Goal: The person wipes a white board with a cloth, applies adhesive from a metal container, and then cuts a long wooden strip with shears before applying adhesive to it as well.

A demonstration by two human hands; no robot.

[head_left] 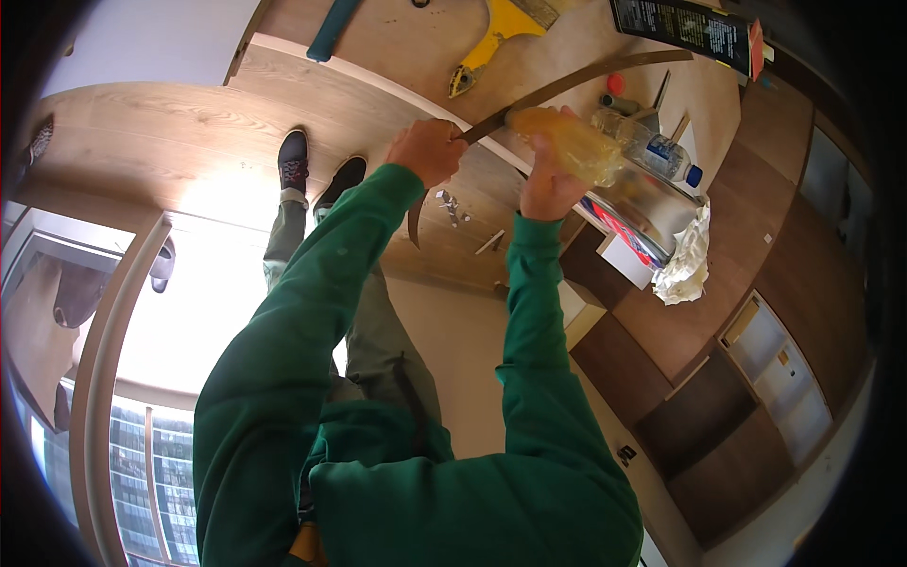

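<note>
My left hand (pixel 427 151) is closed around a long, thin brown edging strip (pixel 595 70). The strip curves up to the right across the wooden worktop (pixel 397 47), and its short lower end hangs below my fist. In my right hand (pixel 551 184) is a soft, see-through bottle of yellowish glue-like stuff (pixel 559 134), tilted, with its narrow end close to the strip. Crinkled clear plastic covers its wider end. I cannot tell whether the bottle touches the strip.
A yellow-handled scraper (pixel 501 38) and a teal tool handle (pixel 333 28) lie on the worktop. To the right are a water bottle (pixel 666 159), a black box (pixel 685 33), a red cap (pixel 616 83) and crumpled white paper (pixel 685 260). Small scraps (pixel 452 208) lie below my hands.
</note>
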